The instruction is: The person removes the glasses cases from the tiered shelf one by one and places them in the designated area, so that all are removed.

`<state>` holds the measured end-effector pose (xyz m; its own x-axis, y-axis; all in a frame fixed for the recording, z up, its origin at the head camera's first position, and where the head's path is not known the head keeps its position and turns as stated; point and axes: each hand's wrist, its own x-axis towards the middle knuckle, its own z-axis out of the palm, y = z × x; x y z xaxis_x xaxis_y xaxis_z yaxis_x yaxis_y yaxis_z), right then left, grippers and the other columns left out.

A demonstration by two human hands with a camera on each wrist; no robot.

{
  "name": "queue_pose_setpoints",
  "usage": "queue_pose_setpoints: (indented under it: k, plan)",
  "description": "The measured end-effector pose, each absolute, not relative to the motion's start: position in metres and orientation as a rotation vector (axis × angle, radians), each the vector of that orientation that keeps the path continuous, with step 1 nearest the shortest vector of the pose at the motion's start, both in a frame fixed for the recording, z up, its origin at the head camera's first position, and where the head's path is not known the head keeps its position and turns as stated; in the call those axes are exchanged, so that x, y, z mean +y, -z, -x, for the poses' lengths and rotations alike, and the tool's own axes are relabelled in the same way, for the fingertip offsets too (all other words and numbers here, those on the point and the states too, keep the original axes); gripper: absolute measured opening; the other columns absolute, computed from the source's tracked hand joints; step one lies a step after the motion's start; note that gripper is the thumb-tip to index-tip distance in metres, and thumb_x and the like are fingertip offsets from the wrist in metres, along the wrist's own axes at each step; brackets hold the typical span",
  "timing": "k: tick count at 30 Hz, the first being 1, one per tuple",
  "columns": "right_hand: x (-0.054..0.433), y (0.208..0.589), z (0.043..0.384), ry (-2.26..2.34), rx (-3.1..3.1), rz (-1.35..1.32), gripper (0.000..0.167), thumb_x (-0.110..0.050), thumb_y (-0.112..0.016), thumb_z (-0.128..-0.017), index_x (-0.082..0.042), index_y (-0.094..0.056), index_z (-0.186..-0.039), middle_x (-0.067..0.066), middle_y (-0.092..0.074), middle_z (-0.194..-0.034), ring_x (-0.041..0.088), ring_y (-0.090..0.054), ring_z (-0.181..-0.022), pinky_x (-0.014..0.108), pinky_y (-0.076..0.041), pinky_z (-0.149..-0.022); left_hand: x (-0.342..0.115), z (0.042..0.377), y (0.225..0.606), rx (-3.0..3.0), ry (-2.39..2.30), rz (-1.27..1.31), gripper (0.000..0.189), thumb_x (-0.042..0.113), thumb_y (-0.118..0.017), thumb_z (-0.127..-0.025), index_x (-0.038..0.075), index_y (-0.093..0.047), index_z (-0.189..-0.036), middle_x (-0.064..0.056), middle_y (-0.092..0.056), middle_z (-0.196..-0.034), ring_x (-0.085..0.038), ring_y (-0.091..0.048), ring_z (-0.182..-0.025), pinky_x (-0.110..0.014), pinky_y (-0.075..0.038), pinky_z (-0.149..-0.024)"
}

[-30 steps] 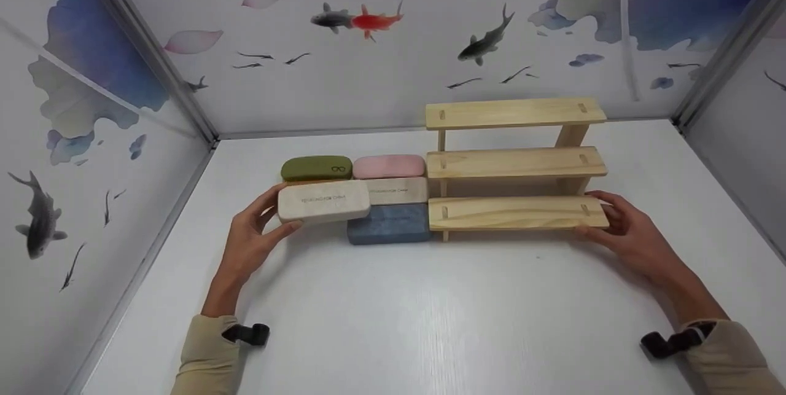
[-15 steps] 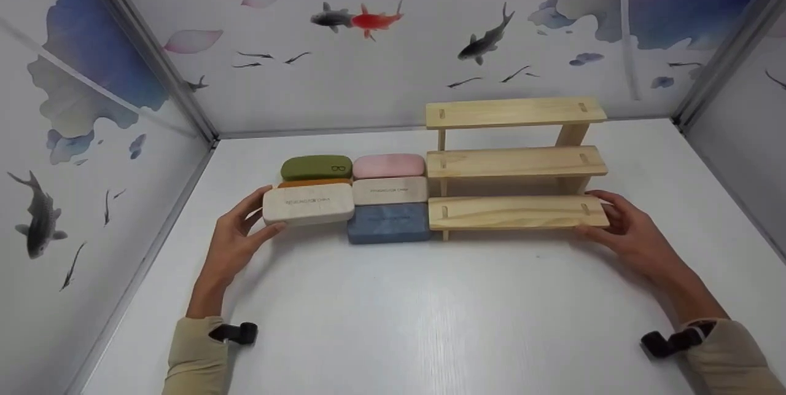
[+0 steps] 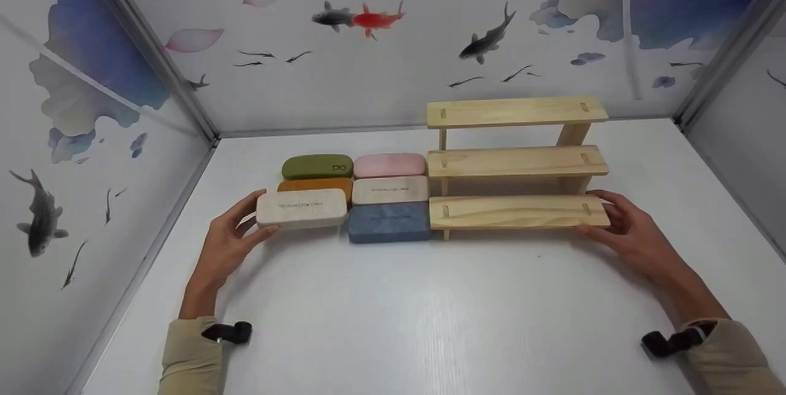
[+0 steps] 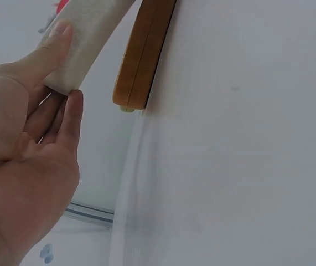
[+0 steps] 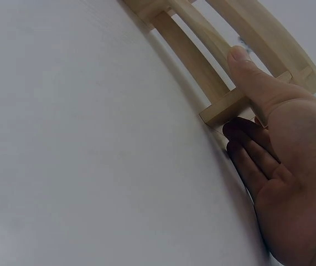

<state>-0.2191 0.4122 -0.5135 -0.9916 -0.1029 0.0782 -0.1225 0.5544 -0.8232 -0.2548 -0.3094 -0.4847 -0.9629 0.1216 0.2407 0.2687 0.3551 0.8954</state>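
My left hand (image 3: pixel 227 241) pinches a cream glasses case (image 3: pixel 301 208) by its left end. In the left wrist view the held case (image 4: pixel 86 44) hangs above the table, apart from the orange case (image 4: pixel 144 61). From the head view it overlaps the front of the orange case (image 3: pixel 313 185). At the right end of the lowest shelf of a three-tier wooden stand (image 3: pixel 516 212), my right hand (image 3: pixel 632 235) grips the board. The thumb lies along the board in the right wrist view, the other fingers (image 5: pixel 252 158) below it.
Green (image 3: pixel 316 166) and pink (image 3: pixel 390 165) cases lie at the back. A second cream case (image 3: pixel 390 190) and a blue case (image 3: pixel 389 222) sit in the column against the stand's left side. Printed panels (image 3: pixel 368 75) border the white table (image 3: pixel 430 309).
The left hand has carried the cream case left and slightly toward the front, uncovering more of the orange case and all of the blue one. The right hand and the stand stay put.
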Motion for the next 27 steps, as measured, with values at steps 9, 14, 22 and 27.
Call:
queue_pose_setpoints:
  k: [9,14,22,27]
  plan:
    - [0.4110,0.5117,0.2183,-1.495,-2.734,-0.217,0.077,-0.031,-0.079,-0.102,-0.015,-0.040,-0.165,0.001,-0.066,-0.147,-0.011,-0.066,-0.117,0.008,-0.055,-0.089,-0.3168,0.2529,0.4861,-2.515,1.689,0.364,0.079,0.015,-0.089,-0.092,0.020,-0.052,-0.162,-0.009,-0.052,-0.166,-0.006,-0.052,-0.146,-0.015,-0.047,-0.117]
    - [0.4107,0.5110,0.2178,-1.550,-2.710,-0.247,0.076,-0.028,-0.078,-0.103,-0.012,-0.038,-0.166,-0.009,-0.066,-0.144,-0.009,-0.067,-0.118,0.010,-0.057,-0.090,-0.3174,0.2527,0.4864,-2.547,1.700,0.381,0.080,0.016,-0.089,-0.091,0.019,-0.052,-0.162,-0.008,-0.052,-0.165,-0.006,-0.052,-0.146,-0.015,-0.047,-0.117]
    - [0.4119,0.5124,0.2186,-1.560,-2.702,-0.256,0.076,-0.028,-0.078,-0.103,-0.013,-0.038,-0.166,-0.006,-0.065,-0.146,-0.009,-0.067,-0.119,0.010,-0.057,-0.090,-0.3184,0.2533,0.4888,-2.597,1.696,0.396,0.081,0.019,-0.088,-0.092,0.017,-0.049,-0.163,-0.008,-0.051,-0.166,-0.012,-0.050,-0.149,-0.013,-0.046,-0.116]
    - [0.4118,0.5123,0.2184,-1.540,-2.716,-0.239,0.076,-0.030,-0.077,-0.103,-0.014,-0.038,-0.166,-0.001,-0.065,-0.149,-0.010,-0.067,-0.118,0.010,-0.056,-0.090,-0.3194,0.2528,0.4898,-2.652,1.673,0.408,0.082,0.023,-0.086,-0.095,0.016,-0.044,-0.166,-0.010,-0.046,-0.170,-0.027,-0.043,-0.158,-0.013,-0.043,-0.118]
